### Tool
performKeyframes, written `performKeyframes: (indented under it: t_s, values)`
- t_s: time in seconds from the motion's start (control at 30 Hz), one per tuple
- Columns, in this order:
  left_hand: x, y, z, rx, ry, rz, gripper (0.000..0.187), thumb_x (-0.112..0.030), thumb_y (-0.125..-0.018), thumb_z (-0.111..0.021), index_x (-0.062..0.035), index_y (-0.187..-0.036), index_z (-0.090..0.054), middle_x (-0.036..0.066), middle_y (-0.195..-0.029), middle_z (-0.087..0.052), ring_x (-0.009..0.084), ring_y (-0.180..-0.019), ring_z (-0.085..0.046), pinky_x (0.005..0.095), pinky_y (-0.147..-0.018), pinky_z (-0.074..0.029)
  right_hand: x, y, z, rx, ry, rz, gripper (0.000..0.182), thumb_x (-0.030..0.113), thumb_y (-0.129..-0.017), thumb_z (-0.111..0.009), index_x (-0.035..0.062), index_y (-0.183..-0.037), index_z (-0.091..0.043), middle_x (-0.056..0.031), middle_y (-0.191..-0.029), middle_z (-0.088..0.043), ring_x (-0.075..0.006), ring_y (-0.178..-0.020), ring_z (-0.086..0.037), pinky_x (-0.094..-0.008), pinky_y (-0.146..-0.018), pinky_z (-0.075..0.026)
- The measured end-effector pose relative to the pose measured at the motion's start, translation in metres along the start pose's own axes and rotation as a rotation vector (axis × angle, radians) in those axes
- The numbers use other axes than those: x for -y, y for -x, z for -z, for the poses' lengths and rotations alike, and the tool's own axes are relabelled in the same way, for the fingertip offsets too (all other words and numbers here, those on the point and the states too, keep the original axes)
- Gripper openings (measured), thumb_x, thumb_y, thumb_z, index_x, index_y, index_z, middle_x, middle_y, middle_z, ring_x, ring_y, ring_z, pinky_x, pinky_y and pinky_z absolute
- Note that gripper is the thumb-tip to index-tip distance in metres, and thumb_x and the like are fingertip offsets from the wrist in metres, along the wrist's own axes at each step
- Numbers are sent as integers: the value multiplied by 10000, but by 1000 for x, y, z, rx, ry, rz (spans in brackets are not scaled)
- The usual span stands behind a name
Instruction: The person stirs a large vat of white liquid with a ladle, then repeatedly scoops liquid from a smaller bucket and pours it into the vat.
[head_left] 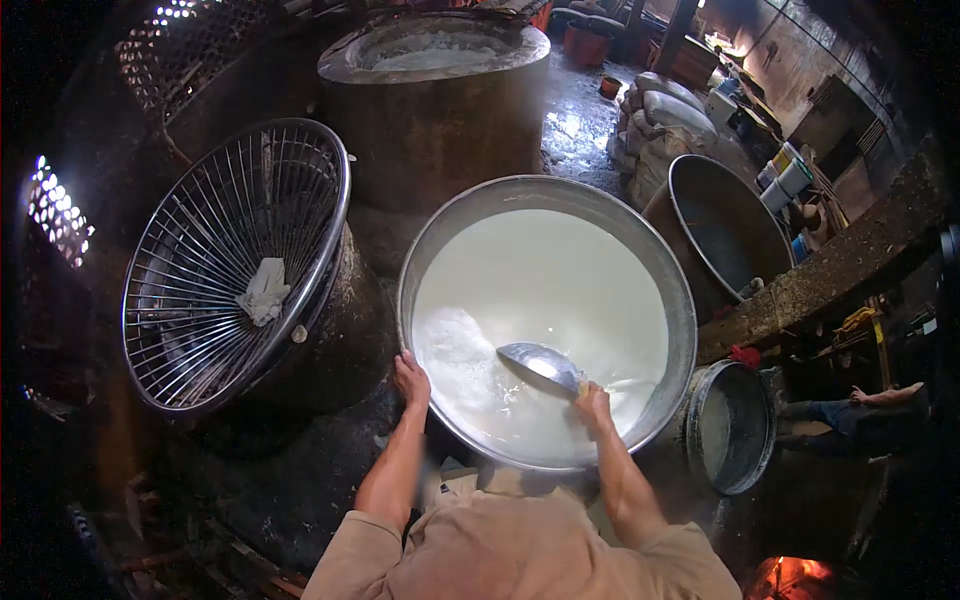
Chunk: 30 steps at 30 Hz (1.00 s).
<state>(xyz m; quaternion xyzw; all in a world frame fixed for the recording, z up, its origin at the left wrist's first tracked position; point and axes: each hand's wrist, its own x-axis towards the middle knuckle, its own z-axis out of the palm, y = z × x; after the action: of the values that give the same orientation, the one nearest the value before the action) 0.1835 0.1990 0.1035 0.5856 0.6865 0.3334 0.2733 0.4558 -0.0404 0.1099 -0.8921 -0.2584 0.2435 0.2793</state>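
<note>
Dim, wet-floored workshop with vats all round. Left hand clamped on the near rim of the big metal basin; right hand closed round a ladle, bowl dipped in the white liquid. Basin nearly brimful, foam only near the left side; skimming judged barely begun.

Head camera, looking steeply down over the wearer's own chest.

A single wide, fisheye view, close above the big round steel basin of white liquid at centre; domed wire basket at 9 o'clock, cylindrical concrete vat at 12, dark empty metal pan at 2, edges curving into dark corners.
</note>
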Motion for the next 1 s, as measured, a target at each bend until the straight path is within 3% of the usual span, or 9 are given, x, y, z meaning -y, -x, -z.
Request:
performKeyframes:
  t_s: [0.07, 0.13, 0.2, 0.33, 0.6, 0.77, 0.87, 0.97, 1.0]
  values:
    - [-8, 1, 6, 52, 35, 32, 491, -373, -927, -319, 64, -1056, -499, 300, -999, -552, 447, -945, -515, 479, -817, -394, 17, 13, -11, -21, 13, 45, 270, 109, -640, -522, -28, -866, -578, -256, -803, -608, -386, -759, -608, -429, -680, -495]
    - [-13, 4, 12, 104, 67, 67, 477, -374, -927, -318, 52, -1044, -500, 298, -984, -556, 449, -931, -518, 483, -802, -398, 25, 23, -26, -6, -20, 8, 297, 119, -623, -545, -33, -876, -575, -251, -791, -609, -384, -756, -608, -424, -686, -497]
    - [-17, 5, 16, 97, 49, 29, 456, -372, -928, -315, 37, -1013, -496, 296, -959, -559, 451, -920, -521, 485, -783, -403, 40, 37, -34, -8, -23, 83, 310, 122, -621, -552, -40, -885, -570, -234, -761, -615, -352, -681, -622, -411, -615, -512]
    - [5, 4, -4, 31, 129, 24, 512, -383, -927, -314, 70, -1114, -461, 298, -986, -556, 440, -938, -520, 474, -799, -404, 81, 60, -38, 108, -107, -40, 322, 104, -625, -557, -46, -910, -561, -199, -691, -612, -249, -519, -610, -357, -450, -503]
    - [-3, 10, 3, 159, 236, 165, 525, -388, -929, -314, 57, -1182, -426, 282, -1096, -517, 422, -1024, -474, 451, -881, -360, 155, 85, -9, 276, -239, -169, 375, 78, -626, -584, -28, -984, -550, -110, -635, -574, -177, -474, -549, -304, -423, -474]
    - [5, 9, -3, 86, 223, 18, 444, -327, -928, -351, 58, -1123, -451, 285, -1015, -539, 443, -931, -501, 473, -806, -382, 209, 47, 27, 265, -141, 4, 426, 21, -651, -607, -2, -1070, -539, -97, -642, -572, -150, -470, -537, -288, -390, -458]
    - [-8, 7, 6, 170, 215, 72, 409, -302, -927, -355, 56, -1092, -463, 296, -989, -533, 447, -918, -497, 481, -781, -385, 242, -1, 23, 102, -98, 174, 503, 15, -629, -609, 42, -1124, -526, -122, -656, -595, -180, -479, -564, -314, -413, -478]
    - [-4, 8, 0, 100, 254, 55, 398, -295, -929, -348, 60, -1058, -475, 299, -968, -536, 441, -918, -500, 484, -774, -387, 232, -79, -21, -269, 214, 565, 433, 35, -640, -567, -18, -1067, -520, -181, -685, -610, -252, -518, -605, -347, -466, -512]
    - [1, 7, -4, 102, 251, 54, 398, -295, -929, -348, 60, -1058, -475, 299, -968, -536, 441, -918, -500, 484, -774, -387, 240, -89, -22, -268, 213, 561, 433, 35, -640, -567, -18, -1067, -520, -181, -685, -610, -252, -518, -605, -347, -466, -512]
